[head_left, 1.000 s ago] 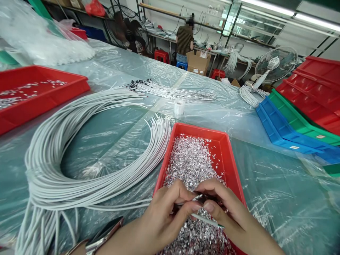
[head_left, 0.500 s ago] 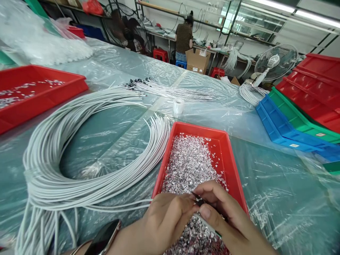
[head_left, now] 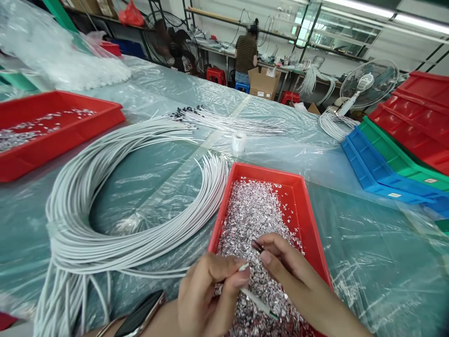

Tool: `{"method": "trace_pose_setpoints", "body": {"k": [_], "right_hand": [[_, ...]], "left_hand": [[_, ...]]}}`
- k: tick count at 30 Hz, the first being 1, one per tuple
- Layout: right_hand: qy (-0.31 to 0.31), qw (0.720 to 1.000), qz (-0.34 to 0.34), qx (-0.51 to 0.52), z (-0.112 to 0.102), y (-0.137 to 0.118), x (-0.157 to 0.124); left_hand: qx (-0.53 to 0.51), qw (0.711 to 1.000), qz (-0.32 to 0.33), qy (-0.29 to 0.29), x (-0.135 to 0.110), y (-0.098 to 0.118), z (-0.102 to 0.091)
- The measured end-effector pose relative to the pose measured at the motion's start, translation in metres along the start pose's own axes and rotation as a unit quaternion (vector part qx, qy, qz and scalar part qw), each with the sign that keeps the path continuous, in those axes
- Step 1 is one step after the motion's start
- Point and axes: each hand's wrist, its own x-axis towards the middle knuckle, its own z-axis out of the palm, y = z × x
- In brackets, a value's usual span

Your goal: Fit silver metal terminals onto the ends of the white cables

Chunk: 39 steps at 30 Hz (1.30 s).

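My left hand [head_left: 213, 290] is closed over the front of the red tray. A small white tip shows between its thumb and forefinger, and a white cable [head_left: 257, 302] sticks out below them, with a dark green end. To its right, my right hand [head_left: 291, 271] pinches a small dark pointed piece [head_left: 258, 245], mostly covered by the fingers, so I cannot make out its kind. The hands are apart. Beneath them the red tray [head_left: 312, 220] holds a heap of small shiny silver bits [head_left: 250, 210].
Left of the tray lies a big coil of white cables [head_left: 140, 252]. Behind are a clear roll [head_left: 239, 142] and a bundle of white cables with black ends [head_left: 228, 120]. Another red tray [head_left: 94, 126] stands left; stacked crates [head_left: 396, 154] stand right. A person [head_left: 246, 51] sits far back.
My hands have come apart: the left has dropped down and left with the cable, while the right stays above the tray with the dark piece. The view has shifted slightly.
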Motion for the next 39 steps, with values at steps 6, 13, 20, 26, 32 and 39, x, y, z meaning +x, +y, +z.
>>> {"method": "trace_pose_setpoints", "body": {"k": [6, 13, 20, 26, 32, 39], "right_hand": [[0.012, 0.991, -0.011, 0.135, -0.004, -0.003, 0.001], [-0.024, 0.978, 0.007, 0.207, -0.006, -0.011, -0.004], [-0.05, 0.974, 0.004, 0.219, -0.013, -0.009, -0.001], [-0.052, 0.978, -0.008, 0.2, -0.016, -0.005, -0.001], [-0.051, 0.981, -0.014, 0.184, -0.017, -0.003, -0.003], [-0.065, 0.983, -0.001, 0.17, -0.018, -0.007, -0.005]], "left_hand": [[-0.046, 0.999, -0.002, -0.029, 0.003, -0.001, 0.005], [-0.05, 0.993, -0.004, -0.108, 0.006, -0.003, 0.002], [-0.068, 0.978, -0.052, -0.19, 0.012, -0.001, -0.004], [-0.096, 0.972, -0.058, -0.209, 0.016, -0.003, -0.006], [-0.134, 0.962, -0.073, -0.225, 0.022, -0.002, -0.007], [-0.123, 0.956, -0.076, -0.257, 0.021, -0.002, -0.009]]}}
